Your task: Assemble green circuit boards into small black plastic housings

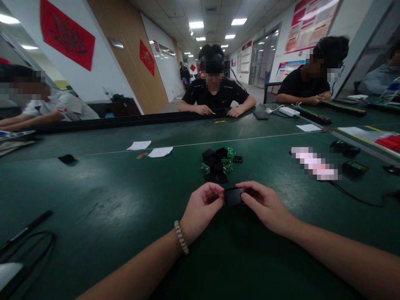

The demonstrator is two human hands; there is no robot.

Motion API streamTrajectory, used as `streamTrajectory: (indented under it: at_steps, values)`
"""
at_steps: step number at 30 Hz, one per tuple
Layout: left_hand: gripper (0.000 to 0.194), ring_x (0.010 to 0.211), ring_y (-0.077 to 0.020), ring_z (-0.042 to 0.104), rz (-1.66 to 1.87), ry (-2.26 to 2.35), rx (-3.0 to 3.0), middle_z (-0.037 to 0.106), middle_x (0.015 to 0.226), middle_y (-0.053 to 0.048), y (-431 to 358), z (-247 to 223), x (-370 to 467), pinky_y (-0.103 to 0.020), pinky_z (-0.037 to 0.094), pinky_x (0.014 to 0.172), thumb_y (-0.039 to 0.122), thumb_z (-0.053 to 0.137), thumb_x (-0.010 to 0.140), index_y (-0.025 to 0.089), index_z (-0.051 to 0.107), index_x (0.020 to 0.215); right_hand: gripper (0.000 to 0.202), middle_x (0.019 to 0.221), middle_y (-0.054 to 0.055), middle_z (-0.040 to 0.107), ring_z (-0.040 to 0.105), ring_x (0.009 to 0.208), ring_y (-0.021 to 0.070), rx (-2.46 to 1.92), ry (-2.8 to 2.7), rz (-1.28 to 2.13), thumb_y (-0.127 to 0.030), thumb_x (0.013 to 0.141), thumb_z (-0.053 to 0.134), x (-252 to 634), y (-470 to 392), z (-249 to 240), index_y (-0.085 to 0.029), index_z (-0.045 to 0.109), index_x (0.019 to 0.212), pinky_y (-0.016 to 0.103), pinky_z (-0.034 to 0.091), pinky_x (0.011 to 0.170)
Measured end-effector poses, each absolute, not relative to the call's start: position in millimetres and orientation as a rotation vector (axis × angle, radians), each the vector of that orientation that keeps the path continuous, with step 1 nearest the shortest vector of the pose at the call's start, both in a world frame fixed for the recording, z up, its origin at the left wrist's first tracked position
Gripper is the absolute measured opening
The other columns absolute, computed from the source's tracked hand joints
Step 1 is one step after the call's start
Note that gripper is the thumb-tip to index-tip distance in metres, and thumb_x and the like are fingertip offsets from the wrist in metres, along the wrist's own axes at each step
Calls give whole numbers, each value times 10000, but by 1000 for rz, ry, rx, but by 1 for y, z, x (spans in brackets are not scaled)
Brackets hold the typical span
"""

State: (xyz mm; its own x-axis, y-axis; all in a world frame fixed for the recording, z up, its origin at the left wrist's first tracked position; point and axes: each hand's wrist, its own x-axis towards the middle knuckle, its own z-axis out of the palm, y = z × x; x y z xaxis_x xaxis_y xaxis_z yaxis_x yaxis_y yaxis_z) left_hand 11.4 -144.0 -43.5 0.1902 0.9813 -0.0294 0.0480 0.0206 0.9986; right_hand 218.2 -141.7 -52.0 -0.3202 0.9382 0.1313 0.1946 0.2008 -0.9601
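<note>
A small black rectangular case [234, 196] is held between my two hands, just above the green table [125, 241]. My left hand [204, 208], with a beaded bracelet at the wrist, pinches the case's left end. At its right end, the thumb and fingers of my right hand [265, 206] close on it. Beyond my fingers lies a pile of black plastic cases [215, 160] mixed with green circuit boards [230, 154]. One small black piece [238, 159] sits at the pile's right side.
White papers [161, 152] lie left of the pile. Black cables [43, 235] and a dark pen-like item [28, 229] are at the left edge. A black device with a board [354, 168] stands right. Several people sit around the table; one person [215, 93] works opposite.
</note>
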Motion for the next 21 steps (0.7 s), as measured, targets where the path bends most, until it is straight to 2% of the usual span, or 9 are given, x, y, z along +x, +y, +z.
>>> streamTrajectory:
  at_steps: [10,21]
  values:
    - [162,771,-140,611,1046,1095,1334,656,847,-10,-142,-51,11,-276,499,741,128,708,753,164,633,892,256,1081,71,667,653,959,208,-1082,-1668,1194,-278,912,561,218,-141,-54,-201,629,1146,371,545,827]
    - [164,786,-134,613,1021,1089,1351,652,863,-6,-142,-50,10,-271,499,739,109,697,760,160,627,900,256,1081,70,673,651,964,217,-1098,-1693,1194,-291,910,563,219,-140,-53,-210,633,1142,379,545,816]
